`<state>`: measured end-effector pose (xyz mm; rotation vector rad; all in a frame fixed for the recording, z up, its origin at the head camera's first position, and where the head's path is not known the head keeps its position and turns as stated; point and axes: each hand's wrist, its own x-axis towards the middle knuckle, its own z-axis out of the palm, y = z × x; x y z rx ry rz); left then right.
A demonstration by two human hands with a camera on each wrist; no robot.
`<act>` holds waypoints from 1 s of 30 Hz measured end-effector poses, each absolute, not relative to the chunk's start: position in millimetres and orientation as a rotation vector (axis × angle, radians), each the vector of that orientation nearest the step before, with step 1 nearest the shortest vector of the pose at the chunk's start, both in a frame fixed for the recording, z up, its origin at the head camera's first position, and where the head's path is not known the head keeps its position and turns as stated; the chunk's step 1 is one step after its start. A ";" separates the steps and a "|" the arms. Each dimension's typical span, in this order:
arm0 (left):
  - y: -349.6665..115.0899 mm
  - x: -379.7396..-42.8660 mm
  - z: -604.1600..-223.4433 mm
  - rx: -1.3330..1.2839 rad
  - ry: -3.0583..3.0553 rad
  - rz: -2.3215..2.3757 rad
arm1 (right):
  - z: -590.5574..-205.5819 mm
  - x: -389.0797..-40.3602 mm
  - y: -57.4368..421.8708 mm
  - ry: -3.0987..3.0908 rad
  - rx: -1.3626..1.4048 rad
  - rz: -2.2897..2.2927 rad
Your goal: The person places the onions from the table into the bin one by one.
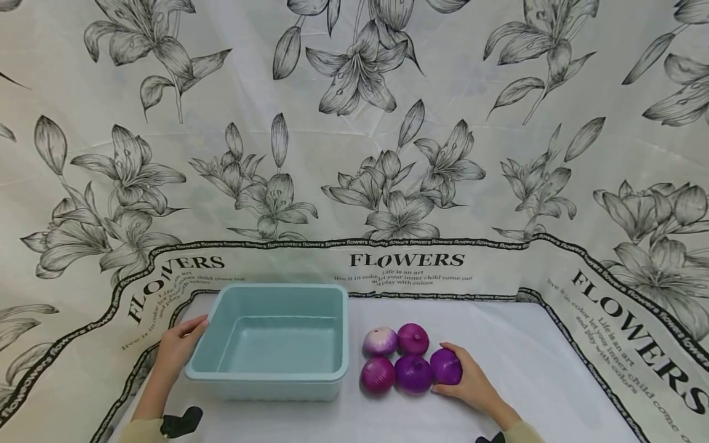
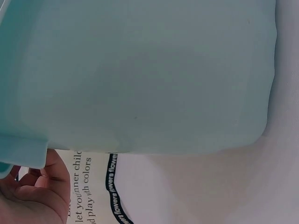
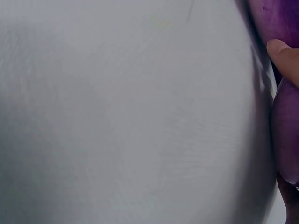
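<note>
A light blue-green plastic tub (image 1: 271, 389), seen from above with nothing inside, stands on the left of the table. My left hand (image 1: 180, 341) holds its left rim; the left wrist view shows the fingers (image 2: 57, 175) curled under the lip beside the tub's wall (image 2: 149, 84). Right of the tub, several red onions sit in a tight cluster. My right hand (image 1: 471, 383) grips the rightmost onion (image 1: 445, 367), thumb on the near side and fingers on the far side. In the right wrist view, a thumb (image 3: 284, 55) shows between that onion (image 3: 286, 130) and a neighbouring one (image 3: 280, 21).
Beside the held onion lies a large dark purple onion (image 1: 413, 374), with a reddish one (image 1: 378, 375) to its left. Behind them are a pale-topped onion (image 1: 380, 341) and another purple one (image 1: 413, 339). White cloth covers the table (image 1: 515, 344); a flower-printed curtain (image 1: 310, 184) hangs around it.
</note>
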<state>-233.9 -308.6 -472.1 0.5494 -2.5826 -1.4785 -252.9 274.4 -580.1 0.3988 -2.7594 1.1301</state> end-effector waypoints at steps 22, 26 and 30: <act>-306.7 -227.0 -476.2 0.596 -2.573 -1.472 | -556.4 -240.8 281.7 -2.767 0.477 0.994; -305.7 -228.5 -474.0 0.593 -2.554 -1.472 | -544.4 -245.0 281.5 -2.749 0.554 0.942; -304.3 -232.1 -471.6 0.552 -2.544 -1.461 | -529.1 -250.8 280.4 -2.723 0.616 0.889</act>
